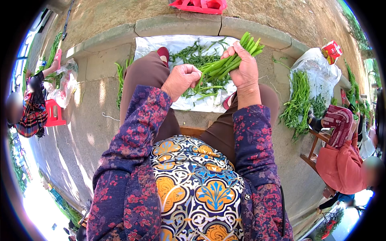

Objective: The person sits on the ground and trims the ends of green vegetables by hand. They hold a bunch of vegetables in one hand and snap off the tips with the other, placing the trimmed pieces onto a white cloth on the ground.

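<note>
My right hand (246,71) is wrapped round a bunch of long green vegetable stems (219,69), thumb on top. The bunch slants, its thicker cut ends up at the far right and its thinner ends toward my left hand. My left hand (183,80) is closed in a pinch at those thinner ends; what exactly sits between its fingertips is partly hidden. Beneath both hands a white plastic sheet (150,43) is spread on the ground between my feet. Loose green leaves and cut pieces (193,56) lie scattered over it.
A stone curb (177,25) runs behind the sheet, with a red bag (201,5) beyond. More greens (297,96) are heaped at right beside a white sack (317,60). A seated person in a salmon top (337,164) is at right; another sits at left near a red stool (54,113).
</note>
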